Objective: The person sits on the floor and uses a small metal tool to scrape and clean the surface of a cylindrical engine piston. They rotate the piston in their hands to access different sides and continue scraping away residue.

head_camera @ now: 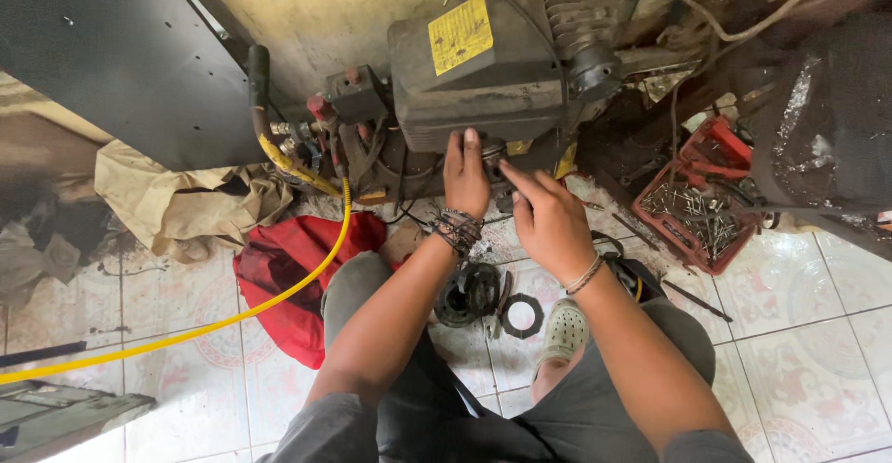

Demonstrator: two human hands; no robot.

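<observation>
Pressing flat, open left hand (465,177) on underside of compressor (483,64), far centre. Right hand (550,217) just beside, index extended toward same spot, gripping nothing. Black ring (522,315) on tiles, near.

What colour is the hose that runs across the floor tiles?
The hose is yellow, seen clearly in the head view.

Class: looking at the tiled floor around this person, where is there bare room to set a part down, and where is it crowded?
Bare tiles lie right of the right knee, below the red tray, and left of the red cloth under the yellow hose. Crowded: between the knees, around the black ring, and at the machine.
</observation>
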